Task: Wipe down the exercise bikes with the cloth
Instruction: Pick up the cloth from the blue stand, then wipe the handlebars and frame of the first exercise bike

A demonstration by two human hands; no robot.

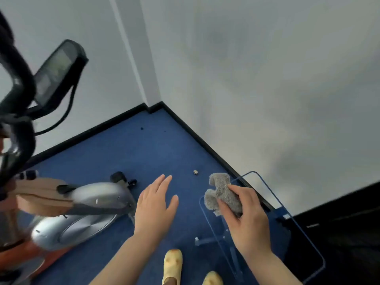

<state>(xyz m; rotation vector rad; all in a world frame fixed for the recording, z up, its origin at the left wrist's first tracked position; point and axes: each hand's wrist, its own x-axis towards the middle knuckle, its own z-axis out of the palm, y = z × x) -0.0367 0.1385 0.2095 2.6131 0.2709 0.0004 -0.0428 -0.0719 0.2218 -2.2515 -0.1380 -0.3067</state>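
An exercise bike [88, 204] fills the left of the head view, with a silver and orange body, black handlebars and a dark console [58, 73] high up. My right hand [247, 219] is closed around a bunched grey cloth [223, 194], held in the air well to the right of the bike. My left hand [155, 204] hovers flat with its fingers spread, holding nothing, just right of the bike's silver housing and not touching it.
Blue carpet [144, 153] runs to a room corner with white walls and black skirting. A transparent blue-edged stand [267, 223] is under my right hand. A dark cabinet [339, 233] is at the right. Two yellow slippers [173, 264] show at the bottom. A small metal piece [195, 172] lies on the carpet.
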